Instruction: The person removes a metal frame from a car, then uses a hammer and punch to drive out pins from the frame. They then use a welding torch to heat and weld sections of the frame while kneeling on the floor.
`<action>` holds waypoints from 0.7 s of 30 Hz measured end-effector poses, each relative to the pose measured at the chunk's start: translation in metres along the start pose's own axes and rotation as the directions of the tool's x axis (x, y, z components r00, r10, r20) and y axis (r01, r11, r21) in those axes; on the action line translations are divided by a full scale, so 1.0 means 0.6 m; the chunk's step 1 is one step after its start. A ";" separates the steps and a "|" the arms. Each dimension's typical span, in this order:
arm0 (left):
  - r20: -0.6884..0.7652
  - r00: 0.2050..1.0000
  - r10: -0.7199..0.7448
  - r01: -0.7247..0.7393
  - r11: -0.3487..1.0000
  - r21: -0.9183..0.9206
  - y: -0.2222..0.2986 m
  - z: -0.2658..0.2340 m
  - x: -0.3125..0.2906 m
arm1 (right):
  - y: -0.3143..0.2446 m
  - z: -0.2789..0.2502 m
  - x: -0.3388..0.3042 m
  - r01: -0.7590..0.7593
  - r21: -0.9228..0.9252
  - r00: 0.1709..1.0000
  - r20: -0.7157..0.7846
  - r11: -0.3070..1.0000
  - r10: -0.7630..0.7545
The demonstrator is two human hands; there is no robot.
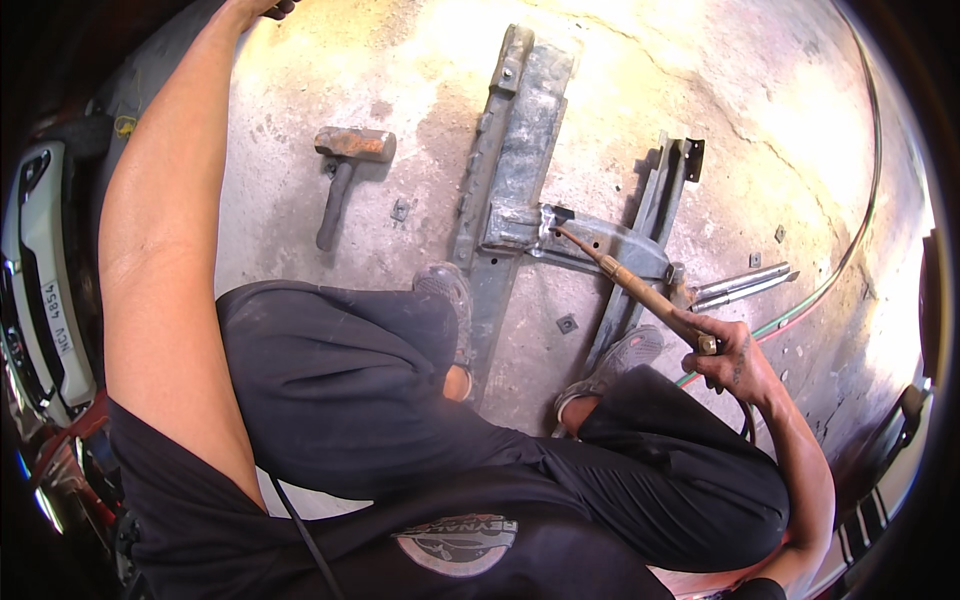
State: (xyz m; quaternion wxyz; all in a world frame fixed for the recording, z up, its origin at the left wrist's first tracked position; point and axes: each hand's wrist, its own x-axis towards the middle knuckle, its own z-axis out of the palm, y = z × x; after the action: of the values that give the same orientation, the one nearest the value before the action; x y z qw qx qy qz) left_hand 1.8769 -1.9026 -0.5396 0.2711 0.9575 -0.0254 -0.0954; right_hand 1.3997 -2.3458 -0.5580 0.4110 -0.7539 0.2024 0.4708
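My right hand (735, 358) is wrapped around a brass-coloured gas torch (628, 282), its thin neck slanting up and left. The torch's tip meets, or nearly meets, a short grey metal crosspiece (610, 240), close to a bright worn patch at its left end. That crosspiece joins a long grey metal beam (527, 120) on the left to a narrower metal rail (655, 195) on the right. My left arm reaches up along the left side, and only a bit of my left hand (275, 8) shows at the top edge, its fingers mostly cut off.
A sledgehammer (345, 175) with a rusty head lies on the concrete floor left of the beam. Several small square metal pieces (567, 323) are scattered around. Two shiny bars (742, 285) lie to the right. Green and red hoses (838, 270) curve along the right. My shoes (632, 352) flank the metalwork.
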 end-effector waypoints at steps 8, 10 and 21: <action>-0.015 1.000 -0.010 0.010 1.000 0.004 0.007 0.004 -0.006 | -0.001 -0.001 0.000 0.000 -0.035 1.000 0.014 0.999 0.001; -0.013 1.000 -0.014 0.014 1.000 0.000 0.007 0.004 -0.006 | -0.001 -0.001 0.001 -0.001 -0.033 1.000 0.012 0.999 0.001; 0.049 0.999 0.009 -0.009 1.000 0.000 -0.023 0.004 0.022 | -0.007 -0.002 0.000 0.010 -0.062 1.000 0.012 0.998 -0.010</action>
State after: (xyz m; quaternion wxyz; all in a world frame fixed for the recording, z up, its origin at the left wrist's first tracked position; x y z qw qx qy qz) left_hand 1.8892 -1.8934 -0.5511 0.2708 0.9548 -0.0363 -0.1174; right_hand 1.4030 -2.3445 -0.5558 0.3908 -0.7647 0.1814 0.4792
